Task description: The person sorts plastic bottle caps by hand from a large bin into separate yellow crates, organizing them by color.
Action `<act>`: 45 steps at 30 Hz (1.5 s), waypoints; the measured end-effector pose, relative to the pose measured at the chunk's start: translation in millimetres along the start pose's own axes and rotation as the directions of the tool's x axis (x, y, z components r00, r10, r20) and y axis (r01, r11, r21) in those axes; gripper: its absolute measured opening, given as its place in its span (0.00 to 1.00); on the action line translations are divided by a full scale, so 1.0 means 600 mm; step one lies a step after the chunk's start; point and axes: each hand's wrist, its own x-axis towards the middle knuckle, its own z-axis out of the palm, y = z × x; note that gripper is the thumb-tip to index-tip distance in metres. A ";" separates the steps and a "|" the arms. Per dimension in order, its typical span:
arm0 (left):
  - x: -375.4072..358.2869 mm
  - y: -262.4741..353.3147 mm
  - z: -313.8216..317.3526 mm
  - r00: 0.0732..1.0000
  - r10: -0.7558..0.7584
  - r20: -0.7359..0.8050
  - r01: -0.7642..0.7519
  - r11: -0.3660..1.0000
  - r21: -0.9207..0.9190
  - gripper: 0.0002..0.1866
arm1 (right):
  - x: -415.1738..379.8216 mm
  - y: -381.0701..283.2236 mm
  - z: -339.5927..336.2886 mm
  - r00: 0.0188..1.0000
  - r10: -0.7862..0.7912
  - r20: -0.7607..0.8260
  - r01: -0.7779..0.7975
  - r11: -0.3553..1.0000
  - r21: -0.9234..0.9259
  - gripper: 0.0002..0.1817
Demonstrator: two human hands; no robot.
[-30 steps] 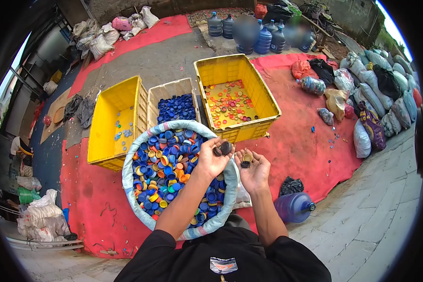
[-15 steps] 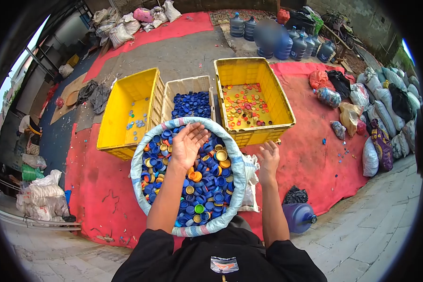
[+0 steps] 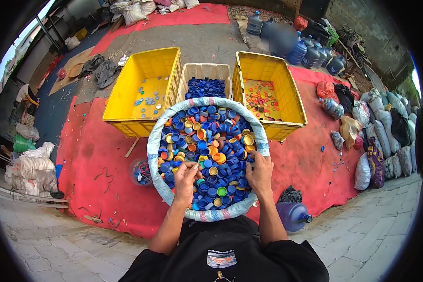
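Note:
A round sack with a rolled pale-blue rim stands before me, full of mostly blue bottle caps mixed with yellow, orange and a few green ones. Over its left part, my left hand is closed, thumb and fingers pinched together; whatever they hold is too small to make out. My right hand reaches over the right side of the caps, fingers bent down and partly apart, touching caps near the rim. Whether it grips one cannot be told.
Beyond the sack stand a yellow crate with grey caps, a white crate with blue caps and another yellow crate with red and yellow caps. A water jug lies at right, a small tub stands at left.
My left hand has come down and closed from an open palm. My right hand has moved down onto the caps from right of the sack. The view has shifted.

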 end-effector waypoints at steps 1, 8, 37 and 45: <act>-0.009 -0.003 -0.011 1.000 0.002 -0.006 -0.002 1.000 0.015 0.06 | -0.006 -0.005 -0.001 0.999 0.021 0.030 -0.019 0.999 -0.050 0.24; -0.027 -0.010 -0.045 1.000 0.013 0.002 -0.013 0.991 0.133 0.06 | -0.024 -0.017 0.002 0.994 0.031 0.100 -0.019 0.993 -0.120 0.30; 0.076 -0.063 0.137 0.667 -0.023 0.745 -0.744 0.048 0.667 0.29 | -0.137 0.021 -0.083 0.853 0.282 0.438 -0.214 -0.577 0.789 0.18; 0.096 -0.050 0.140 0.705 -0.168 0.689 -0.682 0.101 0.724 0.18 | -0.141 0.020 -0.059 0.844 0.244 0.478 -0.298 -0.527 0.796 0.14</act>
